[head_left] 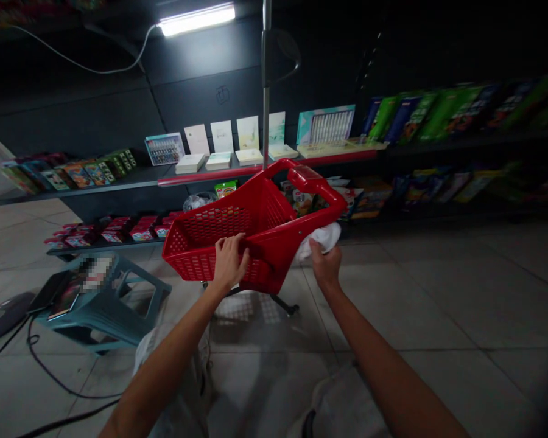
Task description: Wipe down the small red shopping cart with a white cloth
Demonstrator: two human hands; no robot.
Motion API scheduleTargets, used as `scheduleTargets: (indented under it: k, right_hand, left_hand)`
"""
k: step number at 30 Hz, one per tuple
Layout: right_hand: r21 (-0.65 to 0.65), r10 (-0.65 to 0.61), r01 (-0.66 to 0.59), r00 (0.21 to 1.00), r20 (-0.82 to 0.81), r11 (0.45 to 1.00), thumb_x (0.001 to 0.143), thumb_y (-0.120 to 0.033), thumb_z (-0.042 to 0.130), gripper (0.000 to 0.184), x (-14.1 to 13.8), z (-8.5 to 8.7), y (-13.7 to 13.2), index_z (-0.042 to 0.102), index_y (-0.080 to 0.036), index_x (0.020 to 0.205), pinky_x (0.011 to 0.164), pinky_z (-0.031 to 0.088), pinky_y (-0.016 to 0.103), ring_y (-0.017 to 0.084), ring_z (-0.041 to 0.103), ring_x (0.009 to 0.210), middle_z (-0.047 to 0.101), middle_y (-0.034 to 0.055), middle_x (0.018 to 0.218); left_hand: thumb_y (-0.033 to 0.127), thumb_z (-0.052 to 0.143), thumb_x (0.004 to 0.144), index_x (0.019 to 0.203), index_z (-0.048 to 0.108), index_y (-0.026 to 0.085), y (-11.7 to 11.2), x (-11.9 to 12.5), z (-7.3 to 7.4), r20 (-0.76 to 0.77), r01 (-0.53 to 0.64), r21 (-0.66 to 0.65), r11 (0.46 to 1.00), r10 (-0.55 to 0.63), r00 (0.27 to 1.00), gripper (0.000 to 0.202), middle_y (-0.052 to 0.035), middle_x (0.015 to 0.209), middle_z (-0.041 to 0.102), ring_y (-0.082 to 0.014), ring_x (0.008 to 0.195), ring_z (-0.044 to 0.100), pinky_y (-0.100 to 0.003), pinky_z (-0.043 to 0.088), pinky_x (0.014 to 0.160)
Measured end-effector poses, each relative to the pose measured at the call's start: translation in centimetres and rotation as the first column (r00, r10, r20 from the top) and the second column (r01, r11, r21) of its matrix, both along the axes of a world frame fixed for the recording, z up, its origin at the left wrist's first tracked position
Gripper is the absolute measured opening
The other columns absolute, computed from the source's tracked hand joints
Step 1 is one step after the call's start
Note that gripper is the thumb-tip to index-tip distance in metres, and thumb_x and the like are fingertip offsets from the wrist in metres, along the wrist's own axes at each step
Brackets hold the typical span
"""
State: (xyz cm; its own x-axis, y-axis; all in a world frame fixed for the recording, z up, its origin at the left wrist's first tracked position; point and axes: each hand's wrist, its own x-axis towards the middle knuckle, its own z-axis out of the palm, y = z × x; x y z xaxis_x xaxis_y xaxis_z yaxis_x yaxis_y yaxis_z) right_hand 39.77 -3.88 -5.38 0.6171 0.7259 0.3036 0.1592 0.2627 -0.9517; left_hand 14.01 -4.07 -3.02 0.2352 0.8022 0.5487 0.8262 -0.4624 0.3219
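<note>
In the middle of the head view stands a small red plastic shopping cart point(274, 249) with perforated basket sides and a looped handle. My left hand point(229, 263) is at the basket's near side, fingers bent over its upper rim and thumb apart on the outer wall. On the right, my right hand point(326, 264) grips a crumpled white cloth point(322, 238). The cloth touches the side of the cart just below the handle. Part of it is hidden behind my fingers. A metal pole point(265, 121) rises behind the cart's handle.
Dark shelves hold upright booklets point(221, 137), marker sets point(326, 126) and packaged goods point(420, 115). At left, a blue-grey plastic stool point(119, 304) bears flat dark items, with a black cable point(50, 371) on the tiled floor point(415, 292). A lamp tube point(196, 19) glows above.
</note>
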Motion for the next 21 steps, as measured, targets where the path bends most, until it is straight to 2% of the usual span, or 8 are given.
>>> scheduleTargets:
  k: [2,4,6,8,11,14,17,21]
  right_hand:
    - [0.057,-0.082,0.082,0.997,0.005,0.995,0.076,-0.051,0.065,0.045,0.5,1.1,0.0,0.070,-0.011,0.096,0.080,0.057,0.043,0.029,0.071,0.085,0.074,0.0141,0.091]
    - [0.167,-0.201,0.190,0.978,0.050,0.968,0.081,-0.048,0.062,0.051,1.2,2.3,-0.2,0.066,-0.010,0.115,0.092,0.056,0.047,0.030,0.070,0.100,0.072,0.0182,0.110]
    - [0.283,-0.310,0.256,0.937,0.164,0.924,0.084,-0.045,0.060,0.060,1.7,3.4,-0.6,0.058,-0.010,0.133,0.108,0.047,0.052,0.033,0.062,0.124,0.063,0.0222,0.132]
    - [0.347,-0.357,0.237,0.871,0.338,0.907,0.087,-0.044,0.059,0.063,1.9,4.1,-1.3,0.054,-0.010,0.140,0.118,0.036,0.056,0.035,0.048,0.141,0.054,0.0233,0.144]
    - [0.296,-0.243,0.059,0.730,0.639,0.953,0.091,-0.042,0.053,0.055,1.6,5.0,-2.5,0.058,-0.010,0.136,0.115,0.038,0.059,0.039,0.047,0.139,0.056,0.0239,0.140]
    - [0.152,-0.083,-0.095,0.510,0.856,0.984,0.094,-0.035,0.050,0.043,0.8,6.3,-3.7,0.064,-0.013,0.129,0.109,0.043,0.055,0.038,0.056,0.125,0.063,0.0207,0.131]
    - [0.091,-0.047,-0.124,0.323,0.945,0.988,0.096,-0.033,0.052,0.037,0.0,8.4,-4.8,0.067,-0.014,0.124,0.106,0.042,0.051,0.035,0.058,0.116,0.065,0.0169,0.130]
    - [0.017,0.003,-0.134,0.148,0.989,0.991,0.095,-0.035,0.056,0.029,-0.9,12.1,-6.3,0.071,-0.014,0.110,0.090,0.046,0.043,0.031,0.062,0.099,0.070,0.0153,0.121]
  left_hand:
    - [0.032,0.046,0.101,0.136,0.051,0.023,0.3,0.5,0.0,0.012,-0.021,-0.021,1.000,0.022,1.000,0.036,-0.0099,0.130,0.066,-0.0240,0.124,0.057,-0.044,0.029,0.115]
    - [0.033,0.044,0.102,0.126,0.058,0.024,0.8,0.5,0.1,0.041,-0.060,-0.040,0.997,0.061,0.997,0.029,-0.0080,0.124,0.068,-0.0236,0.120,0.058,-0.044,0.030,0.113]
    - [0.034,0.043,0.102,0.116,0.061,0.025,1.2,0.3,0.1,0.062,-0.084,-0.051,0.995,0.087,0.994,0.025,-0.0064,0.120,0.070,-0.0230,0.117,0.060,-0.043,0.031,0.111]
    - [0.035,0.043,0.102,0.112,0.062,0.025,1.5,0.0,0.1,0.072,-0.095,-0.052,0.994,0.099,0.992,0.023,-0.0055,0.118,0.071,-0.0226,0.114,0.060,-0.042,0.031,0.110]
    - [0.036,0.044,0.101,0.107,0.062,0.025,1.6,-0.6,0.0,0.100,-0.095,-0.044,0.994,0.099,0.990,0.022,-0.0046,0.115,0.072,-0.0222,0.111,0.061,-0.042,0.031,0.109]
    - [0.036,0.044,0.101,0.101,0.062,0.025,1.4,-1.3,0.1,0.148,-0.087,-0.042,0.995,0.093,0.985,0.021,-0.0032,0.110,0.072,-0.0214,0.109,0.061,-0.041,0.030,0.109]
    - [0.036,0.041,0.102,0.095,0.061,0.025,1.2,-2.1,0.3,0.161,-0.104,-0.071,0.992,0.114,0.980,0.023,-0.0020,0.106,0.072,-0.0210,0.107,0.061,-0.041,0.030,0.108]
    - [0.036,0.037,0.103,0.087,0.057,0.024,1.7,-3.3,0.1,0.161,-0.129,-0.073,0.989,0.140,0.977,0.028,-0.0013,0.098,0.071,-0.0202,0.102,0.061,-0.040,0.030,0.107]
